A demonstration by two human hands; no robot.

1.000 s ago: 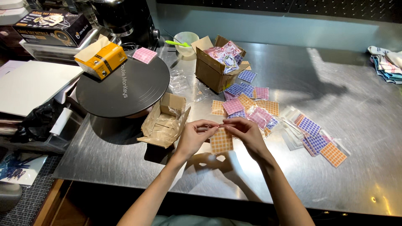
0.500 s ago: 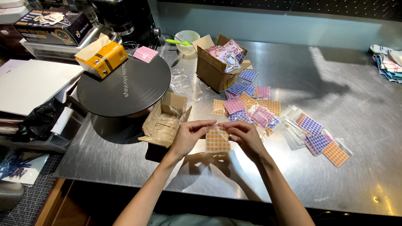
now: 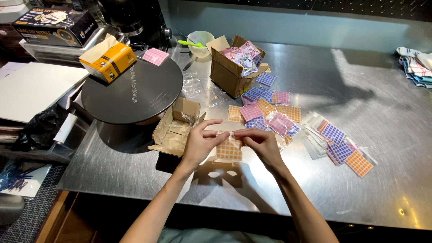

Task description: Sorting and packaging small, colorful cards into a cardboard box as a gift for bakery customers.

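Left hand (image 3: 201,141) and right hand (image 3: 259,143): fingertips pinched shut on the top edge of one small clear packet of orange gridded squares (image 3: 229,148), which hangs between them, top edge running left to right, above the steel bench (image 3: 360,198) near its front edge. Low open cardboard box (image 3: 175,128): just left of the left hand. Loose pink, purple and orange packets (image 3: 270,114): behind the right hand, toward the bench's middle.

A yellow tissue box (image 3: 108,61) sits on the black round turntable (image 3: 135,90), a black carton (image 3: 54,27) behind.
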